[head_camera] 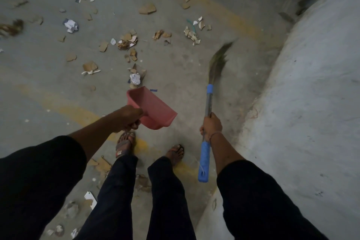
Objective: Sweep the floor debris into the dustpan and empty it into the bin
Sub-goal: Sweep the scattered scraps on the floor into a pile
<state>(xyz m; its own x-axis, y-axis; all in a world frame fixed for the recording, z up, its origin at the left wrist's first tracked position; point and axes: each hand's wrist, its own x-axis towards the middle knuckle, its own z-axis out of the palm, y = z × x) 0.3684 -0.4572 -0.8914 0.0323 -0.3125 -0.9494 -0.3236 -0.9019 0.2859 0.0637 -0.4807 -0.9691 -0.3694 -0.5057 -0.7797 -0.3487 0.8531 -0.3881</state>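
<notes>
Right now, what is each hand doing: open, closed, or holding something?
Left hand: grips the handle of the pink dustpan.
Right hand: grips the broom on its metal shaft, above the blue grip.

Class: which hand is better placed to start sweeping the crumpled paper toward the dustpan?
The right hand: it grips the broom, bristles beside the crumpled paper. The left hand holds the pink dustpan.

One pink dustpan (153, 109), one blue-handled broom (209, 103), two sandalled feet (125, 143), two crumpled white paper balls (70, 25), many cardboard scraps (147, 8).
</notes>
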